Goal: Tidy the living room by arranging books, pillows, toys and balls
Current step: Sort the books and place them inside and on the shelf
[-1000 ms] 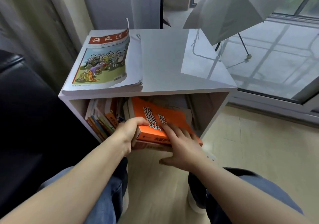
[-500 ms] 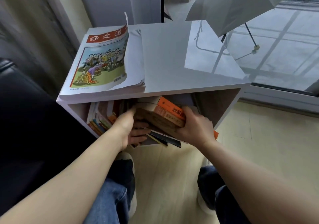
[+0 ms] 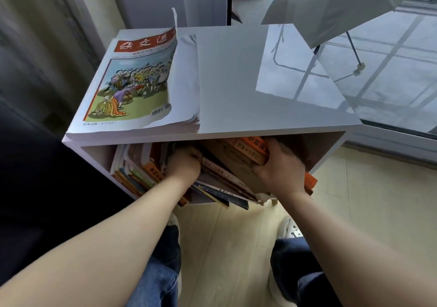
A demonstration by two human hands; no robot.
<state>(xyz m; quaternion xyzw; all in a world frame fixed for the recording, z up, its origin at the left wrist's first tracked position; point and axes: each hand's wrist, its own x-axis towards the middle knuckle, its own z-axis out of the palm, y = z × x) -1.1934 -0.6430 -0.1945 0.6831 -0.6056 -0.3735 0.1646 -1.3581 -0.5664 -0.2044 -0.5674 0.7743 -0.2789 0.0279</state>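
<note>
A tilted bundle of books (image 3: 234, 176) is held between both hands inside the open compartment of a white cabinet (image 3: 248, 89). The left hand (image 3: 183, 166) is curled round the bundle's left edge. The right hand (image 3: 282, 168) is clamped on its right side, next to an orange book (image 3: 254, 149) on top. The hands are kept apart by the bundle. Upright books (image 3: 132, 175) are shelved left of the left hand. A magazine stack (image 3: 139, 82) lies above it on the cabinet top. The bundle's lower corners project below the hands.
</note>
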